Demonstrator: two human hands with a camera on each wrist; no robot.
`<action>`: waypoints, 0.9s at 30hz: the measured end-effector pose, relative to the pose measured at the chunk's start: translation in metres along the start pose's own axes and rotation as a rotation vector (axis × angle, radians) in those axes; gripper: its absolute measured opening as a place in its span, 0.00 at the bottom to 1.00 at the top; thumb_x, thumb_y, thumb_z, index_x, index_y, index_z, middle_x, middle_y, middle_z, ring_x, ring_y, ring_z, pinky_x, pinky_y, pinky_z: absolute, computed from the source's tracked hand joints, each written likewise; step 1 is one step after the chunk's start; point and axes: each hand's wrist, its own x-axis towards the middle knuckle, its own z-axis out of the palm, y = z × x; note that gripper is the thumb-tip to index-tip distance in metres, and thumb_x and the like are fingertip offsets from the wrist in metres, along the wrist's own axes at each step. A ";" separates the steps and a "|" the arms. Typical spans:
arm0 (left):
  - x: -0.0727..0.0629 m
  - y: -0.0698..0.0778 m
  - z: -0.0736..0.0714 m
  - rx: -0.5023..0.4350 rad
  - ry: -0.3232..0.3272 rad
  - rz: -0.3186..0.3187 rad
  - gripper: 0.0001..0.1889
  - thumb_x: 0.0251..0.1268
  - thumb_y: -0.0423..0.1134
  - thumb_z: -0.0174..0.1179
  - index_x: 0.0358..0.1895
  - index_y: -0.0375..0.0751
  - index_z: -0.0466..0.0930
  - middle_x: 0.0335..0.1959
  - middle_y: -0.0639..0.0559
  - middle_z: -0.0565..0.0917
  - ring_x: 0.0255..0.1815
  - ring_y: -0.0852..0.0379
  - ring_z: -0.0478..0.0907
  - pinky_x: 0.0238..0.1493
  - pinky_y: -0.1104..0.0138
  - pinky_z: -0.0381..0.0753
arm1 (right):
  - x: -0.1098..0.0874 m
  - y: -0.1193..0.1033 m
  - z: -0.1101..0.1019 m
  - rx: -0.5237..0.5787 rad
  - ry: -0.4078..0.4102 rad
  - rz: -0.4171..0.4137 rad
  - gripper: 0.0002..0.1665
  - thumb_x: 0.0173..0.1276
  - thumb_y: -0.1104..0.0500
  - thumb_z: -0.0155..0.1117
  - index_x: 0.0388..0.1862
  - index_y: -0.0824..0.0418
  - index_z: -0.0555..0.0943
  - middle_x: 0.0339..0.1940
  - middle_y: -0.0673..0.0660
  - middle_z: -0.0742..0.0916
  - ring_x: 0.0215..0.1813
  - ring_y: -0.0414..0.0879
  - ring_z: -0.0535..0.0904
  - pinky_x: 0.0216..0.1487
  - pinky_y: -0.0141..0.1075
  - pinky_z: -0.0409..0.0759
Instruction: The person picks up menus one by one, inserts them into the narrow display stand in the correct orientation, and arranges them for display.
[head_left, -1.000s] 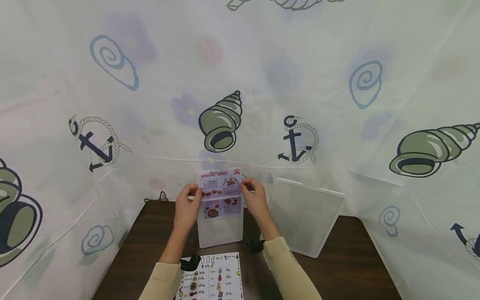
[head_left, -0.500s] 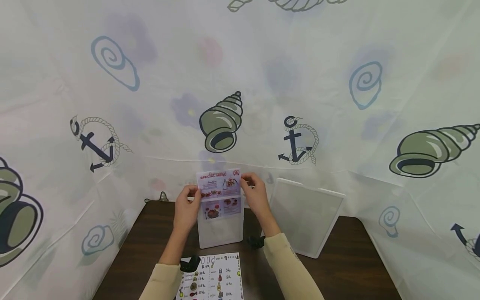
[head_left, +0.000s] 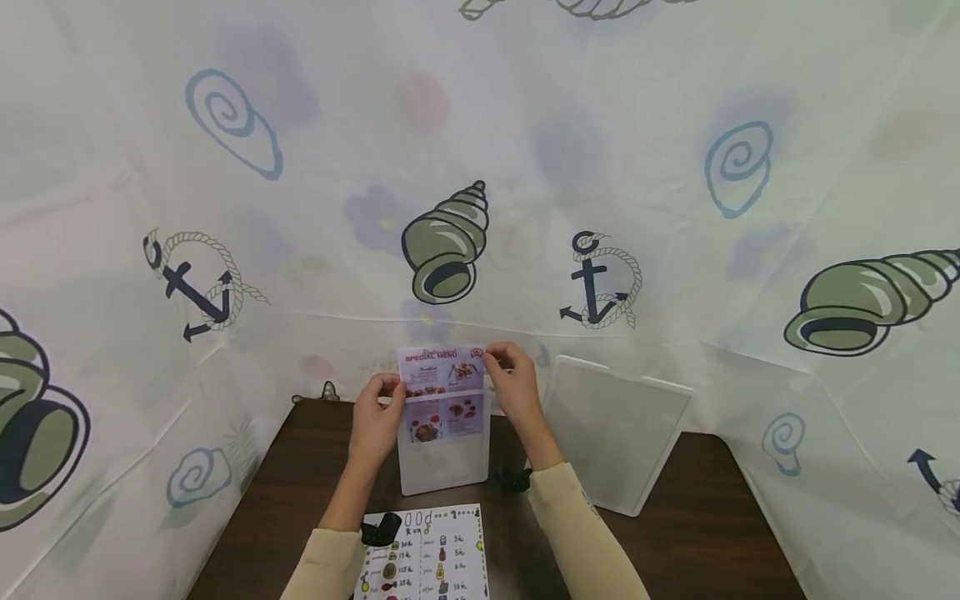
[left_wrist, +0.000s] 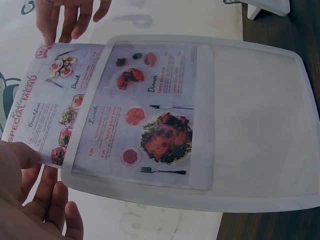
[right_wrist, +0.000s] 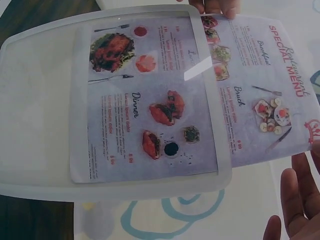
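A printed purple menu sheet (head_left: 442,371) headed "SPECIAL MENU" is partly inside a clear, white-rimmed sign holder (head_left: 444,467) standing upright on the table. Its lower half shows through the clear face (left_wrist: 260,120), while the upper part sticks out past the top rim. My left hand (head_left: 377,417) pinches the sheet's left edge near that rim, thumb in front. On the opposite side my right hand (head_left: 517,392) pinches the sheet near its top right corner. In the right wrist view the sheet (right_wrist: 260,90) lies flat, with its lower edge partway down the holder.
A second, larger white-framed clear holder (head_left: 611,433) leans at the right. In front, a hand-drawn food price list (head_left: 427,554) lies on the dark wooden table (head_left: 697,533). White cloth with shells and anchors (head_left: 525,275) hangs behind, and a metal clip (head_left: 327,392) sits at the back left edge.
The menu sheet has slid slightly down into the holder, so less sticks out above the rim. My right hand has shifted up along the sheet's edge toward its top corner.
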 end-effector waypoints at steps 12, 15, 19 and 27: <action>0.005 0.012 0.009 -0.088 0.066 0.036 0.11 0.82 0.41 0.62 0.55 0.36 0.83 0.47 0.41 0.84 0.47 0.59 0.76 0.46 0.75 0.74 | 0.000 0.005 -0.003 0.027 -0.003 -0.005 0.07 0.80 0.58 0.68 0.47 0.62 0.87 0.44 0.59 0.90 0.44 0.42 0.80 0.48 0.36 0.77; 0.004 0.015 0.010 -0.103 0.077 0.044 0.12 0.83 0.41 0.61 0.56 0.36 0.82 0.48 0.42 0.84 0.47 0.61 0.76 0.47 0.76 0.73 | 0.000 0.007 -0.004 0.029 -0.008 -0.002 0.07 0.79 0.59 0.68 0.48 0.62 0.87 0.44 0.60 0.90 0.44 0.43 0.80 0.48 0.37 0.77; 0.004 0.016 0.010 -0.115 0.082 0.051 0.11 0.83 0.40 0.61 0.55 0.36 0.83 0.48 0.42 0.84 0.46 0.62 0.76 0.46 0.76 0.73 | -0.001 0.010 -0.005 0.018 -0.013 0.004 0.07 0.80 0.59 0.68 0.48 0.61 0.88 0.46 0.59 0.90 0.45 0.44 0.80 0.49 0.39 0.77; 0.005 0.013 0.008 -0.120 0.069 0.055 0.10 0.82 0.38 0.62 0.53 0.35 0.83 0.46 0.40 0.84 0.45 0.60 0.75 0.44 0.76 0.73 | -0.002 0.009 -0.007 0.003 -0.037 0.013 0.08 0.79 0.57 0.68 0.50 0.60 0.88 0.48 0.59 0.90 0.47 0.46 0.81 0.51 0.39 0.77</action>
